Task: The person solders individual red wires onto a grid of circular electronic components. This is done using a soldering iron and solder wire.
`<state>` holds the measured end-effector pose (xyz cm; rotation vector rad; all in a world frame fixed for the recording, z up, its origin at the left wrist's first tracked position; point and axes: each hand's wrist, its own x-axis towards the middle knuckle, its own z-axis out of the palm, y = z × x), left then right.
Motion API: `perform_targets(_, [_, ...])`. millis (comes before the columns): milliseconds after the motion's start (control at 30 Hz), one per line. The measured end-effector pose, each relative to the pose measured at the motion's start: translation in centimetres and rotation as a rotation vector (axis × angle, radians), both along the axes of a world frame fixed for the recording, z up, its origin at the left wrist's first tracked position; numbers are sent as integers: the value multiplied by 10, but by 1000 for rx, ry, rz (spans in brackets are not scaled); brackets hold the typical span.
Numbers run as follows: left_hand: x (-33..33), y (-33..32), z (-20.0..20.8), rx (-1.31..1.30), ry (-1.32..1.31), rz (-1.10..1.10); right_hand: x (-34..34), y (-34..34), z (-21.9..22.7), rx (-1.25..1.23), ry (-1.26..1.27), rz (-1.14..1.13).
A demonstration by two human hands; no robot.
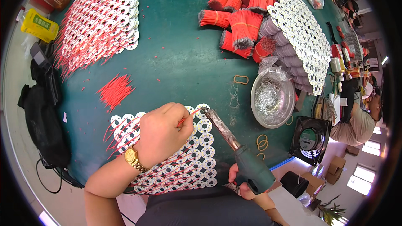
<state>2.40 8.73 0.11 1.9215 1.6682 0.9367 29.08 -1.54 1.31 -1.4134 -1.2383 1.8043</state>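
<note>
In front of me lies a sheet of white round circuit boards (205,139), with red wires trailing from many of them. My left hand (165,132), a gold watch (133,159) on its wrist, is closed over the sheet, pinching a red wire (182,121) whose end reaches the top row. My right hand (243,186) grips the dark green handle of a soldering iron (253,167). Its tip (206,111) meets or nearly meets a board at the top right, beside the wire's end. A loose pile of red wires (116,92) rests beyond my left hand.
Wired boards (100,25) are stacked far left; bundled red wires (240,27) and bare boards (301,33) stand far right. Nearer are a metal bowl (256,111) of silvery scraps, rubber bands (262,142) and a black fan (310,139). A black bag (44,125) lines the left edge.
</note>
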Motion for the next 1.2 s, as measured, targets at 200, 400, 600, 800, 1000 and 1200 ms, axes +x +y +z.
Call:
perform_targets(200, [2,0,1,-20,9,11,-2,1,15,-185,104,-187])
perform_targets(400, [-6,-2,13,-99,5,-34,0,6,11,-26,222,-232])
perform_targets(600, [-10,7,64,-113,-88,-9,8,3,12,43,202,-179])
perform_targets(800, [13,1,14,-118,-65,-46,13,-9,-16,322,2,31])
perform_targets(1000, [18,-5,-4,27,39,-11,19,-12,-16,148,34,20])
perform_targets(1200, [16,-5,-6,55,29,-3,19,-13,-12,105,-60,92])
